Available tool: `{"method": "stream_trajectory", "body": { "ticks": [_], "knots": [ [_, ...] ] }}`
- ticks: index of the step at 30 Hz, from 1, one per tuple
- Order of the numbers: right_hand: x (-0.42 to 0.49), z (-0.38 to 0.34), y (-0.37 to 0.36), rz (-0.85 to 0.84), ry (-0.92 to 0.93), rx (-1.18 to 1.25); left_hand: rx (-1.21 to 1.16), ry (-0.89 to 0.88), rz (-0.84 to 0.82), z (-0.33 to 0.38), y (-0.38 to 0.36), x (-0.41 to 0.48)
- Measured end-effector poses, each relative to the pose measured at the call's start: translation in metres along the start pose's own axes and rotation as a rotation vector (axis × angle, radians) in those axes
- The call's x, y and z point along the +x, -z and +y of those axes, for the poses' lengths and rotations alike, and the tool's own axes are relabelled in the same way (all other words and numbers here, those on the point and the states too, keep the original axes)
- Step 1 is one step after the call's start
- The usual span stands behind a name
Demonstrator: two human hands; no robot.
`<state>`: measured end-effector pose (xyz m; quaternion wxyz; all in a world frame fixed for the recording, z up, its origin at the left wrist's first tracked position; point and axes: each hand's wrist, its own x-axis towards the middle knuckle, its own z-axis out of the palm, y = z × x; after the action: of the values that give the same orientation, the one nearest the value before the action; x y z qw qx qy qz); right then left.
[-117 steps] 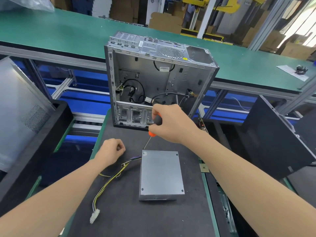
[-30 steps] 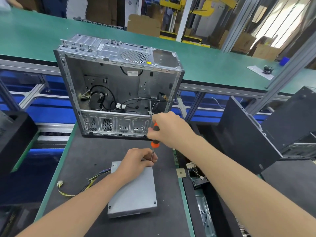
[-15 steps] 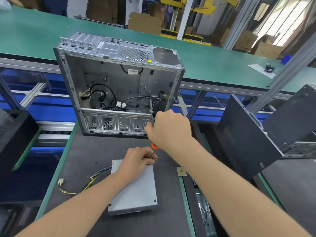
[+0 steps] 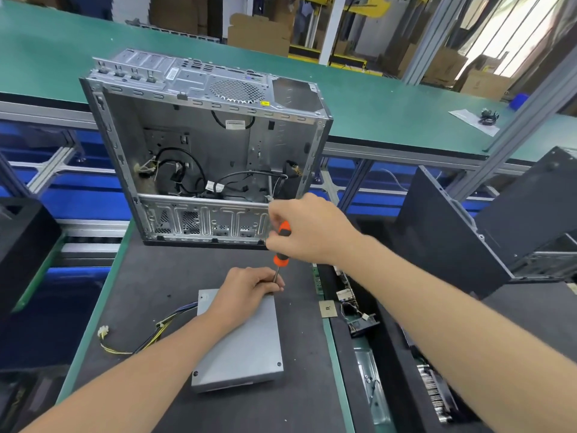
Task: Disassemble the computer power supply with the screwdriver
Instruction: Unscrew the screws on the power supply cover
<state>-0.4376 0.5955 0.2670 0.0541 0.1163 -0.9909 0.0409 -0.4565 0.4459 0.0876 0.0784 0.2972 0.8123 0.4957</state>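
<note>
Lying flat right in front of you, the power supply (image 4: 246, 345) runs its long axis away from you. Your left hand (image 4: 246, 292) rests on its far end, fingers pinching the screwdriver (image 4: 280, 260) shaft at the far right corner; your right hand (image 4: 312, 228) grips the handle just above. Beyond stands the open case (image 4: 199, 135).

Left hand (image 4: 246, 292): formerly a loose fist on the mat (image 4: 156, 276), left of the power supply (image 4: 243, 348). You now rest it on the unit's far right corner, fingertips pinching the screwdriver (image 4: 281, 245) shaft.

Screwdriver tip: moved from the far left corner to the far right corner.

Right hand (image 4: 309, 229): half a second ago it covered nearly all the handle. More of the orange-and-black grip now shows.
</note>
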Motion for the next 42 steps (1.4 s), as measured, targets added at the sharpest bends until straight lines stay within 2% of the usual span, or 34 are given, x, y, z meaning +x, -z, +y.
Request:
{"method": "stream_trajectory", "body": {
  "ticks": [3, 6, 8, 9, 11, 14, 16, 18, 21, 24, 26, 29, 31, 32, 34, 36, 39, 42],
  "knots": [
    [-0.008, -0.021, -0.013, 0.215, -0.301, -0.240, 0.004, 0.006, 0.009, 0.001, -0.001, 0.001],
    [-0.003, -0.035, -0.022, 0.202, -0.437, -0.211, 0.024, -0.022, 0.023, -0.001, -0.001, 0.001],
    [0.003, -0.033, -0.027, 0.183, -0.436, -0.208, 0.012, -0.033, 0.012, -0.003, 0.000, 0.001],
    [0.005, -0.029, -0.027, 0.184, -0.370, -0.214, -0.004, -0.032, 0.003, -0.005, 0.001, 0.000],
    [0.006, -0.020, -0.020, 0.129, -0.112, -0.136, -0.061, -0.016, -0.025, -0.008, 0.001, -0.001],
    [0.006, -0.001, -0.001, -0.087, 0.329, 0.053, -0.085, -0.026, -0.047, -0.008, 0.000, -0.002],
    [0.008, 0.010, 0.011, -0.186, 0.422, 0.105, -0.070, -0.057, -0.046, -0.007, 0.001, -0.001],
    [0.007, 0.011, 0.015, -0.198, 0.415, 0.094, -0.052, -0.063, -0.037, -0.006, 0.001, -0.001],
    [0.002, -0.002, 0.006, -0.027, 0.266, -0.160, -0.040, -0.053, -0.018, -0.005, 0.001, 0.000],
    [0.001, -0.022, -0.006, 0.174, -0.152, -0.313, -0.059, -0.030, -0.002, -0.003, 0.000, 0.001],
    [0.005, -0.030, -0.013, 0.139, -0.325, -0.248, -0.080, -0.009, 0.003, -0.001, -0.001, 0.000],
    [0.012, -0.031, -0.020, 0.093, -0.414, -0.156, -0.094, 0.004, -0.023, 0.000, 0.001, -0.001],
    [0.014, -0.025, -0.019, 0.095, -0.321, -0.117, -0.106, 0.011, -0.038, -0.002, 0.002, -0.002],
    [0.013, -0.019, -0.015, 0.057, -0.214, -0.044, -0.113, 0.011, -0.041, -0.004, 0.003, -0.002],
    [0.011, -0.003, -0.002, -0.101, 0.056, 0.132, -0.123, -0.001, -0.038, -0.005, 0.004, -0.003],
    [0.010, 0.012, 0.010, -0.237, 0.258, 0.191, -0.121, -0.018, -0.034, -0.005, 0.004, -0.003],
    [0.012, 0.020, 0.016, -0.267, 0.336, 0.169, -0.100, -0.025, -0.023, -0.003, 0.003, -0.002],
    [0.005, 0.010, 0.012, -0.169, 0.273, 0.105, -0.085, -0.015, -0.009, -0.001, 0.002, -0.002]
  ]
}}
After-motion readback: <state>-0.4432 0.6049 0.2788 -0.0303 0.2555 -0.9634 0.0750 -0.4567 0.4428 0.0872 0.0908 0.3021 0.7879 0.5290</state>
